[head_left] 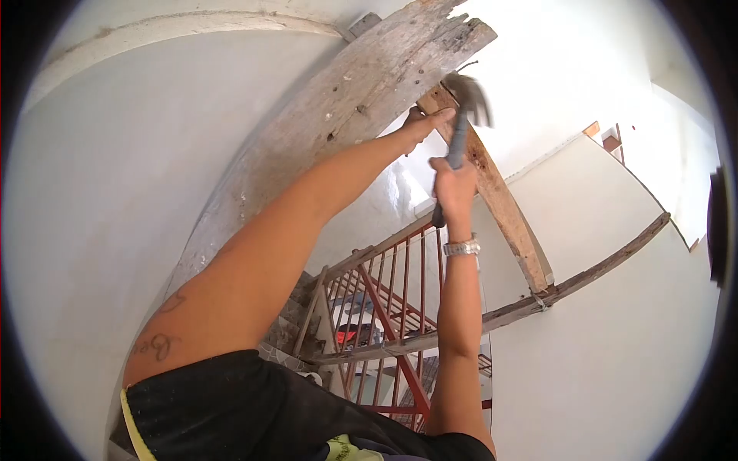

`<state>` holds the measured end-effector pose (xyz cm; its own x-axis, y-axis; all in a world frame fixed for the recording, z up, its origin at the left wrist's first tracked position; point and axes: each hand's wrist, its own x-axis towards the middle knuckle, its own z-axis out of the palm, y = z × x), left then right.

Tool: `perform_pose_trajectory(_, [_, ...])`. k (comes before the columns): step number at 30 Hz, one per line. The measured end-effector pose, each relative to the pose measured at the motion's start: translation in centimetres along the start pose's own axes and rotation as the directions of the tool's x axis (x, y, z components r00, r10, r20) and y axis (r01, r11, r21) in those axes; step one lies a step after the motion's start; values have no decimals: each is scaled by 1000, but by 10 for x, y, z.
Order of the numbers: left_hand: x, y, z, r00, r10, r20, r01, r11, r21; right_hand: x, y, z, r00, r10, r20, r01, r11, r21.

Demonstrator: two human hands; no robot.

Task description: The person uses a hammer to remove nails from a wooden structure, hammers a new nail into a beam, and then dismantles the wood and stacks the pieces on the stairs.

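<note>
My right hand is closed round the handle of a hammer, whose blurred metal head is raised near the top of a wooden beam. My left hand reaches up to the same beam just left of the hammer, its fingers partly behind the wood. A wide, worn plank with holes and a broken end slants above my left arm. From its upper end near the plank, the beam runs down to a curved wooden pole. A bent nail or wire sticks out near the hammer head.
Red metal bars stand below, beyond my arms. Behind them lie a red item and other things I cannot make out. Stone-like steps show at lower centre. White walls rise on both sides, with a bright opening at the upper right.
</note>
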<state>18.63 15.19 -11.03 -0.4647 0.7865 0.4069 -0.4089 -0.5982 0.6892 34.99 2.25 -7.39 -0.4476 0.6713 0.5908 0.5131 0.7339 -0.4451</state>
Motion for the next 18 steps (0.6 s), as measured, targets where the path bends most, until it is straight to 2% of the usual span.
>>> perform_pose_trajectory(1, [-10, 6, 4, 1000, 0, -23, 0, 1000, -8, -13, -22, -17, 999, 23, -37, -20, 997, 70])
perform_pose_trajectory(3, [-22, 13, 5, 996, -5, -84, 4, 1000, -21, -16, -37, -51, 964, -93, -248, 99, 995, 14])
perform_pose_trajectory(4, [-22, 14, 2, 999, -14, -39, 14, 1000, -3, -21, -49, -68, 914, -212, -346, 259, 961, 96])
perform_pose_trajectory(5, [-18, 14, 0, 1000, -25, 8, 25, 1000, 17, -25, -68, -81, 857, -331, -396, 446, 861, 244])
perform_pose_trajectory(6, [-18, 14, 0, 998, -39, 57, 37, 999, 39, -27, -84, -87, 751, -456, -478, 632, 707, 318])
perform_pose_trajectory(8, [-24, 21, 3, 999, -33, -6, 33, 999, 38, -11, -89, -89, 565, -655, -501, 809, 320, 493])
perform_pose_trajectory(9, [-15, 18, 2, 999, -46, -17, 47, 997, 64, 6, -65, -69, 457, -761, -461, 889, 409, 206])
perform_pose_trajectory(10, [-9, 10, 2, 997, -68, -27, 70, 994, 79, 24, -38, -42, 563, -768, -305, 812, 583, 30])
perform_pose_trajectory(11, [1, -1, -1, 998, -59, -23, 61, 995, 81, 42, -12, -16, 650, -747, -139, 721, 664, -198])
perform_pose_trajectory(12, [13, -15, -5, 997, -50, 62, 48, 998, 38, 50, 5, 2, 852, -520, 54, 506, 794, -338])
perform_pose_trajectory(13, [24, -28, -9, 988, -41, 146, 43, 999, -7, 46, 31, 9, 891, -454, -3, 425, 836, -349])
perform_pose_trajectory(14, [7, -7, -11, 982, -24, 187, 21, 1000, 19, 49, 42, 12, 916, -395, -75, 348, 871, -346])
perform_pose_trajectory(15, [17, 10, -4, 990, -9, 137, 5, 1000, 26, 43, 34, -1, 976, -219, -16, 208, 944, -256])
perform_pose_trajectory(16, [16, 9, -2, 997, -27, 73, 25, 999, 32, 14, 40, -12, 996, -14, 87, 29, 984, -174])
perform_pose_trajectory(17, [5, -5, -4, 997, -72, 8, 72, 996, 47, -14, 60, -16, 995, 32, 96, -19, 992, -126])
perform_pose_trajectory(18, [-12, 10, -1, 995, -91, 45, 90, 995, 34, -38, 79, -20, 993, 69, 100, -62, 996, -70])
